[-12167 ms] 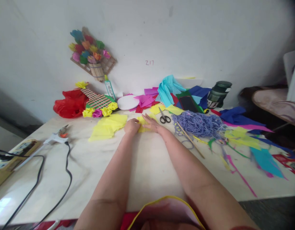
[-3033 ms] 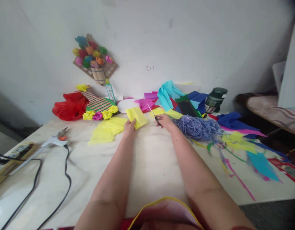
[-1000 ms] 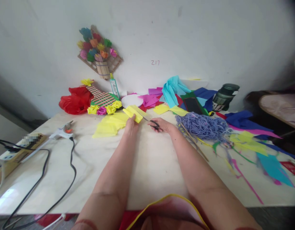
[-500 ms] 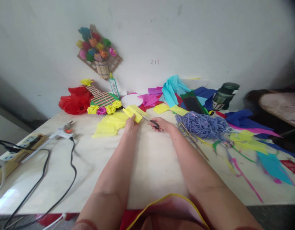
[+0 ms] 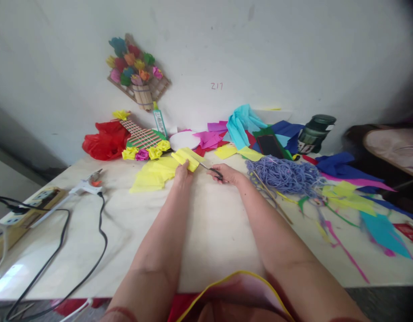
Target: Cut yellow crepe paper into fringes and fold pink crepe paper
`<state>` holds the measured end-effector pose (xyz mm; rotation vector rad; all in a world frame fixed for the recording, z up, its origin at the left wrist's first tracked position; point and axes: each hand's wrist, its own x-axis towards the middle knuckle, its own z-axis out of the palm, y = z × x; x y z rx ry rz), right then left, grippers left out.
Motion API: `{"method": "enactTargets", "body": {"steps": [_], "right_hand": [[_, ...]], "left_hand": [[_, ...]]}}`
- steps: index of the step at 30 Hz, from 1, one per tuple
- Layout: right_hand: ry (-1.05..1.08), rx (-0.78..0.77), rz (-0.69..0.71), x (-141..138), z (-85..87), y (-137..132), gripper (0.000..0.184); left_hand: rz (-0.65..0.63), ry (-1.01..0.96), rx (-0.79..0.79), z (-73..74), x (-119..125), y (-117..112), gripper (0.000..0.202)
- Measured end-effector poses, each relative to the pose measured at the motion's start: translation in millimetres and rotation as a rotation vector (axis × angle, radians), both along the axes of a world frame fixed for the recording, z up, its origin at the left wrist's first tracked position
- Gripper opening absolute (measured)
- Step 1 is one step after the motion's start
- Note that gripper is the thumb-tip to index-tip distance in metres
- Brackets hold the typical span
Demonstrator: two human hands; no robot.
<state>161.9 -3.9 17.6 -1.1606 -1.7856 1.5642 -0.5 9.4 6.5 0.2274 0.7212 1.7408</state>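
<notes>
My left hand (image 5: 184,172) is closed on a folded piece of yellow crepe paper (image 5: 186,157), thumb on top. My right hand (image 5: 226,173) grips a pair of scissors (image 5: 217,173) by the dark handles. Their metal blades point left and reach the right edge of the folded paper; whether they are parted I cannot make out. A wider yellow sheet (image 5: 149,175) lies flat on the table just left of my left hand.
Purple cord (image 5: 285,175) and a thin stick (image 5: 271,197) lie right of my right arm. A glue gun (image 5: 88,185) and power strip (image 5: 28,214) with trailing cables are at left. Behind are a paper-flower craft (image 5: 142,136), a glue bottle (image 5: 160,121) and a dark green jar (image 5: 316,134).
Almost nothing differs. Both hands, the folded yellow paper and the scissors stay in nearly the same place.
</notes>
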Motion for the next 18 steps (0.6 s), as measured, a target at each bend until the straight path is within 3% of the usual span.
{"method": "enactTargets", "body": {"steps": [18], "right_hand": [[0.009, -0.017, 0.022, 1.3, 4.3, -3.1, 0.022]], "left_hand": [[-0.024, 0.07, -0.006, -2.6, -1.7, 2.0, 0.023]]}}
